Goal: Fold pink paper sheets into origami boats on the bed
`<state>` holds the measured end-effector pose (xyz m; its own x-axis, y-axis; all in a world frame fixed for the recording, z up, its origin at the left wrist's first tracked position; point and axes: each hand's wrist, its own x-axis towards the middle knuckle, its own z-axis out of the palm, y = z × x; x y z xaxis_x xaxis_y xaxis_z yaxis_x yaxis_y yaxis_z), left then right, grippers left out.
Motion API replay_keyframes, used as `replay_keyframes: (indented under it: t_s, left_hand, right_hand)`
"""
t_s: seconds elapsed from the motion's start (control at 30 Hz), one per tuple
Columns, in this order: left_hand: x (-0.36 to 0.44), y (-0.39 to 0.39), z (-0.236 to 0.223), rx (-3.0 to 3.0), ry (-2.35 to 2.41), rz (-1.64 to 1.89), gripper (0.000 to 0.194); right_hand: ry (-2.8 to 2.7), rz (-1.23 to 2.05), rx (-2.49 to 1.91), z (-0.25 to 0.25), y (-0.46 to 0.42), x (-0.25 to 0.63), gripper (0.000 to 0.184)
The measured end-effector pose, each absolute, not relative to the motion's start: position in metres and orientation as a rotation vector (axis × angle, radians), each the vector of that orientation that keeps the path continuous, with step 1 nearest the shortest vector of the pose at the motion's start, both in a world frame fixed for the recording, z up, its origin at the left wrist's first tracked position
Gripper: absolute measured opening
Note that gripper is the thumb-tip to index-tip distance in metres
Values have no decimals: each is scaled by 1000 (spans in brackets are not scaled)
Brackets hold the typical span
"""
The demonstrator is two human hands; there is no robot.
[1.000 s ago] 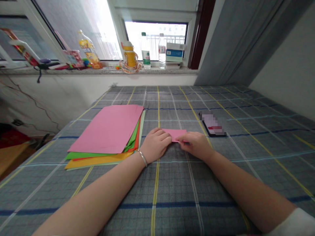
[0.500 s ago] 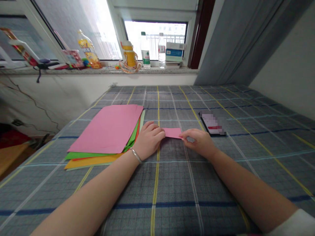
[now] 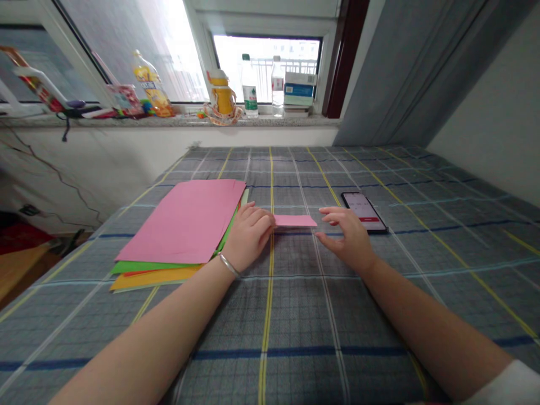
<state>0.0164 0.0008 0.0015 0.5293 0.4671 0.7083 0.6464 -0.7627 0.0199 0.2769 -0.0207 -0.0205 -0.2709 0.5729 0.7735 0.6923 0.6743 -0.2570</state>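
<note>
A narrow pink strip of paper (image 3: 295,220), which looks folded, is pinched at its left end by my left hand (image 3: 251,233). A silver bangle (image 3: 229,265) circles my left wrist. Just off the strip's right end is my right hand (image 3: 348,236), its thumb and fingers apart with nothing between them. Left of my left hand lies a stack of coloured paper, a pink sheet (image 3: 185,219) on top and green (image 3: 156,267) and orange (image 3: 162,278) sheets showing beneath. The strip's left tip is hidden by my fingers.
A phone (image 3: 366,212) with a lit screen lies beyond my right hand on the plaid cloth (image 3: 304,315). Along the windowsill (image 3: 270,121) stand a yellow drink bottle (image 3: 152,84), a yellow flask (image 3: 222,95), two clear bottles and stacked boxes (image 3: 299,90).
My right hand has let go of the strip's right end and opened, its fingers spreading apart. My left hand, still on the strip, has shifted slightly left.
</note>
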Motion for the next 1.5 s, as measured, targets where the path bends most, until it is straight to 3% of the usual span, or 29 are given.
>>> replay_keyframes:
  t_s: [0.07, 0.27, 0.6, 1.5]
  left_hand:
    - [23, -3, -2, -2568, -854, -1108, 12]
    - [35, -11, -6, -2635, -757, -1081, 16]
    - [38, -13, -9, -2604, -746, -945, 12]
    - [13, 7, 4, -2581, -658, -771, 17]
  right_hand:
    - [-2029, -223, -939, -17, -25, 273, 28]
    - [-2186, -327, -926, -14, -35, 265, 6]
    - [-2306, -279, -914, -16, -34, 259, 14]
    - [-2203, -30, -863, -11, -12, 292, 10]
